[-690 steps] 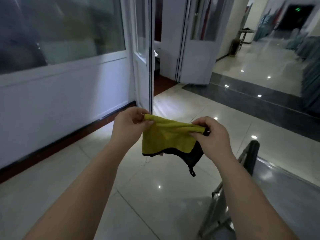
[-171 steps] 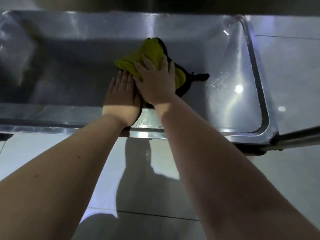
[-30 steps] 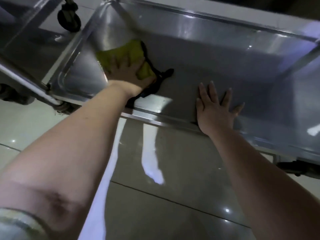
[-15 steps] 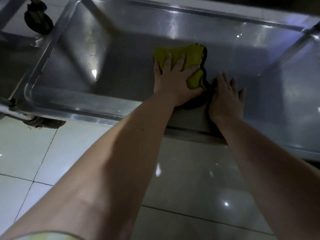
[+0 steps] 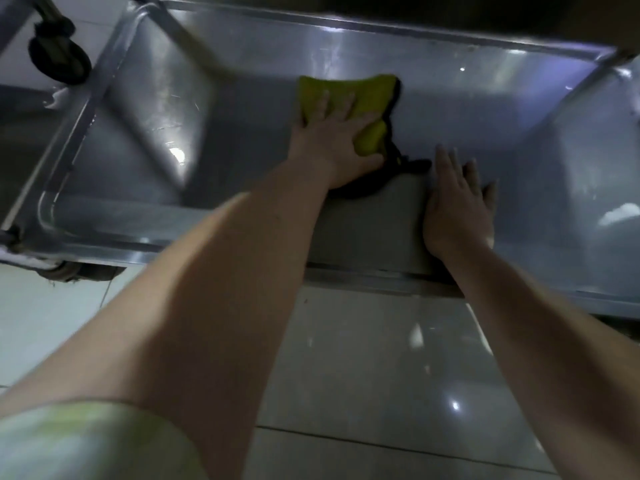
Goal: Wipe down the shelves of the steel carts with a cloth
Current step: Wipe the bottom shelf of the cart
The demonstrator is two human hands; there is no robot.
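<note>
Where the steel cart's one visible shelf point(image 5: 156, 133) sits low: one yellow, black-edged cloth point(image 5: 370, 95), mid-shelf, pressed under the left hand point(image 5: 329, 140), fingers straight; one right hand point(image 5: 453, 202), flat on bare steel just right, holding nothing; two wheels at left, far caster point(image 5: 59, 53) and near caster point(image 5: 65, 271).

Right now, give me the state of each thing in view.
shelf: bare steel, glossy with light reflections.
cloth: spread flat on the shelf, partly under the left hand.
left hand: fingers straight, pressing the cloth.
right hand: flat on the shelf beside the cloth, holding nothing.
</note>
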